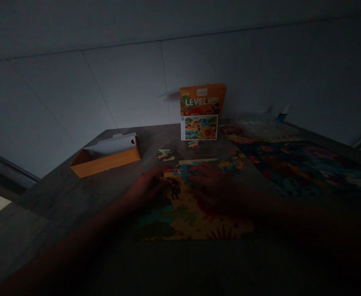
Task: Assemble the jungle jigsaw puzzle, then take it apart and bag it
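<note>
A partly assembled jigsaw puzzle (180, 218) with a colourful animal scene lies flat on the table. My left hand (148, 185) is at its upper left edge, the fingers curled in at a small red-and-white puzzle piece (174, 171). In the dim light the exact grip is hard to see. Over the upper middle of the puzzle, my right hand (213, 185) rests with its fingers apart on the blue area, hiding part of the picture. Loose puzzle pieces (165, 155) lie just beyond the puzzle, and another small loose piece (194, 144) sits before the box.
An orange puzzle box (203, 98) stands against the wall with a picture card (200, 128) leaning on it. To the left is an open orange box tray (109, 160). A second, darker puzzle (304, 164) and clear plastic wrapping (254, 119) lie on the right.
</note>
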Motion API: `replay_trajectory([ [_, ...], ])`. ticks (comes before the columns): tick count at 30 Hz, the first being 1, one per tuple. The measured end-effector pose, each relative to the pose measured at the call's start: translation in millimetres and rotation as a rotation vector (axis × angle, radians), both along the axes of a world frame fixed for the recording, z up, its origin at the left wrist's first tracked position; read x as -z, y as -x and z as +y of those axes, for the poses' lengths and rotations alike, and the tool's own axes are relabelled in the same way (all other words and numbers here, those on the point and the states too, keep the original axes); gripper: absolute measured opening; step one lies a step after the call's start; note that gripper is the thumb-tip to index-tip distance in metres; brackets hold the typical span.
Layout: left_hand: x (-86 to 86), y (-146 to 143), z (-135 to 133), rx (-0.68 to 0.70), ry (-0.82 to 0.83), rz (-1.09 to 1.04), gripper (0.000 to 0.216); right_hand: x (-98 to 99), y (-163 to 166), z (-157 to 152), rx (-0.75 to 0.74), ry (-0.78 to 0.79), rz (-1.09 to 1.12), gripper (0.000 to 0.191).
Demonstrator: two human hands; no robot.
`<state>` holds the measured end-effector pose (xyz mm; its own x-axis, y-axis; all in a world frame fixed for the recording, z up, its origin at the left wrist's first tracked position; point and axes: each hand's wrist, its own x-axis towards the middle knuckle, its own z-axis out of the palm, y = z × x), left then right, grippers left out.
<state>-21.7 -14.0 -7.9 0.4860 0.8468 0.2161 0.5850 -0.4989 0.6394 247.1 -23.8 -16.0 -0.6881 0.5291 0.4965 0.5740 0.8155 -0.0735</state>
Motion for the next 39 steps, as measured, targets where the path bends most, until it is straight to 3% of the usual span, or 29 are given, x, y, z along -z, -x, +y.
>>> replay_trajectory([
  [3,1.9,0.9,2.0,-0.004,-0.023,0.002,0.044,-2.3,2.0,-4.6,-0.157,0.018,-0.094,0.040],
  [6,2.7,1.1,2.7,-0.007,-0.019,-0.001,0.046,-4.8,3.0,-6.0,-0.196,0.067,-0.148,0.049],
  [19,6.2,3.2,6.7,0.009,0.015,-0.021,0.047,-2.1,2.7,-3.9,-0.179,0.146,-0.154,0.048],
  [31,10.9,3.2,9.0,-0.114,-0.035,0.089,0.056,-2.1,3.7,-3.5,-0.175,0.117,-0.185,0.049],
  [35,17.2,3.9,10.3,-0.085,0.019,-0.002,0.063,-2.6,4.4,-4.2,-0.173,0.104,-0.192,0.048],
  [39,20.1,3.5,10.6,-0.053,0.078,-0.115,0.054,-3.9,4.8,-5.1,-0.165,0.093,-0.200,0.047],
])
